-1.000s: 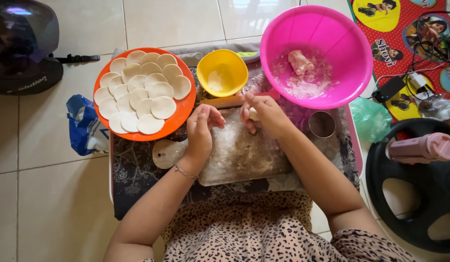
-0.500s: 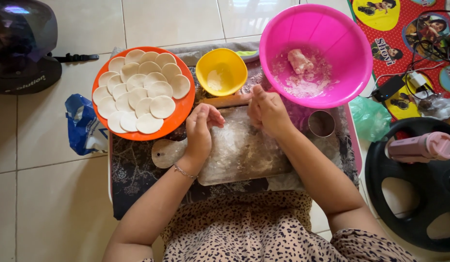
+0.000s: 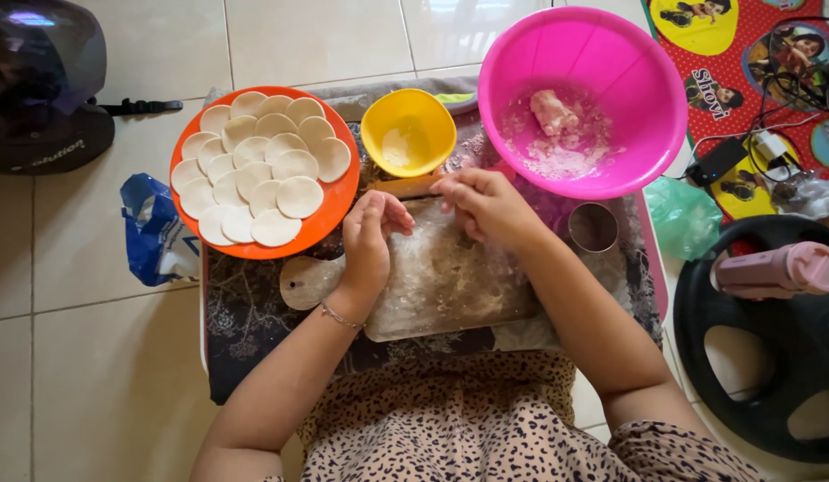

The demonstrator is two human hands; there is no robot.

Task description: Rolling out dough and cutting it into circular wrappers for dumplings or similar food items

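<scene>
My left hand (image 3: 371, 239) rests on the floured wooden board (image 3: 450, 286) with its fingers curled in, and nothing shows inside it. My right hand (image 3: 487, 207) lies at the board's far edge. Its bent fingertips touch the end of a wooden rolling pin (image 3: 404, 186), and whether they pinch anything is hidden. An orange plate (image 3: 336, 201) to the left holds several flat white dough rounds (image 3: 258, 170). Beyond the hands are a yellow bowl (image 3: 408, 132) dusted with flour and a pink bowl (image 3: 602, 62) holding a dough lump (image 3: 554, 112).
A round metal cutter (image 3: 593, 228) stands right of the board on a dark patterned mat (image 3: 245, 312). A blue bag (image 3: 151, 234) and a black helmet (image 3: 39, 85) are at the left. At the right are a green bag (image 3: 680, 214), a pink bottle (image 3: 776, 268) on a black wheel-shaped thing (image 3: 771, 375), and cables.
My right hand has shifted a little left toward the rolling pin, and the white bit seen at its fingertips no longer shows. My left hand has barely moved.
</scene>
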